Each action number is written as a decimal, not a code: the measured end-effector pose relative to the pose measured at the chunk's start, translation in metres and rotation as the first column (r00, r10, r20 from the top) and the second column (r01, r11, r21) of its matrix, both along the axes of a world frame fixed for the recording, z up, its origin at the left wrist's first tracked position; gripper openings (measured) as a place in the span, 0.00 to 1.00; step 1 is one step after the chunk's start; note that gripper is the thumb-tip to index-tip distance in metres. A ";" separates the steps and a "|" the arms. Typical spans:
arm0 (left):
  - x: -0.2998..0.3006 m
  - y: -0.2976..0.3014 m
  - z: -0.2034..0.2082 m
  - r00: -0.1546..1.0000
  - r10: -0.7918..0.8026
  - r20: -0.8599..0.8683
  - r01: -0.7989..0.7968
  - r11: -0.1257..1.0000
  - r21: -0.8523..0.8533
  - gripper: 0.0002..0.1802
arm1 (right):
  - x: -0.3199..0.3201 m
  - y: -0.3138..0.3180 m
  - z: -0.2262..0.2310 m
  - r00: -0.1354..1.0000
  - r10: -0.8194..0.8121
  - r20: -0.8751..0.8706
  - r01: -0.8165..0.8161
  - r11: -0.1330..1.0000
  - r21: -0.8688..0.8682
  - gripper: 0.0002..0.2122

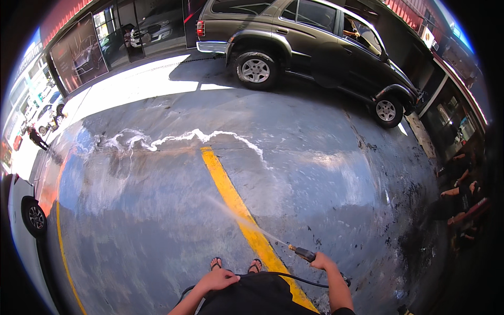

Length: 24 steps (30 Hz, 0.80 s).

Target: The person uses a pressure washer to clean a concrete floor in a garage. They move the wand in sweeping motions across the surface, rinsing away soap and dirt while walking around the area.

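My right hand (pixel 323 261) grips a pressure-washer spray gun (pixel 303 253) whose nozzle points up-left and throws a thin water jet (pixel 236 218) across the wet grey concrete floor (pixel 157 220). My left hand (pixel 218 280) rests low in front of my body, closed on the black hose (pixel 294 278) that loops from the gun. My feet in flip-flops (pixel 235 264) stand just left of a yellow painted line (pixel 231 194). A line of white foam (pixel 173 139) lies on the floor farther ahead.
A dark SUV (pixel 310 44) is parked at the top right, half in sunlight. A white car's wheel (pixel 34 216) shows at the left edge. Seated people (pixel 462 191) are at the right edge, and one person (pixel 37 137) stands far left. Glass shopfronts line the back.
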<state>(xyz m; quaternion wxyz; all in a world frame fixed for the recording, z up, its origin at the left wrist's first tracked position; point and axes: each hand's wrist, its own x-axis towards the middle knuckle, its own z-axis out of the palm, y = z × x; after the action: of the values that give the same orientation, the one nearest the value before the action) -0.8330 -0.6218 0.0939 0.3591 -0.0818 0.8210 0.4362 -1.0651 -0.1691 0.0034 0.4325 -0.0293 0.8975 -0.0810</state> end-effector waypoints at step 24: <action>-0.006 0.054 0.003 0.974 0.215 0.077 -0.213 0.976 -0.041 0.24 | -0.009 0.006 -0.045 0.987 0.157 0.014 -0.155 0.981 -0.115 0.16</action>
<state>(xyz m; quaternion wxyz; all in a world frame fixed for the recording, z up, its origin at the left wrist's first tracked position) -0.8394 -0.5679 0.0965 0.3415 -0.1931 0.7992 0.4554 -1.0740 -0.1636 -0.0413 0.4456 -0.1230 0.8813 -0.0979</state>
